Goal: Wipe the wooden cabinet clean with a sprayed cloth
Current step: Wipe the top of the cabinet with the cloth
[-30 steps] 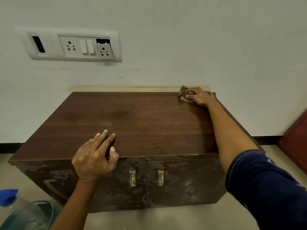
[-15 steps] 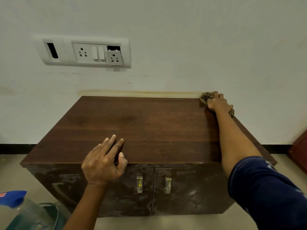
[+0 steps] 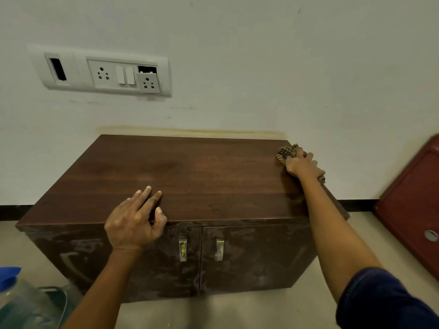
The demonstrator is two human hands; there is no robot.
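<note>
A low dark wooden cabinet point(image 3: 190, 172) with two doors stands against a white wall. My right hand point(image 3: 303, 163) grips a bunched brown checked cloth point(image 3: 286, 151) and presses it on the top's far right corner, over the right edge. My left hand point(image 3: 136, 219) rests flat on the front edge of the top, fingers spread, holding nothing. The door fronts point(image 3: 249, 255) show dusty smears around two clear handles point(image 3: 183, 249).
A clear spray bottle with a blue cap point(image 3: 9, 276) stands on the floor at the lower left. A dark red panel point(image 3: 413, 203) leans at the right. A white socket plate point(image 3: 104, 71) sits on the wall above the cabinet.
My right hand carried the cloth from the back of the top out to the far right corner, then drew it toward me along the right edge. The cloth is now bunched. My left hand stayed put.
</note>
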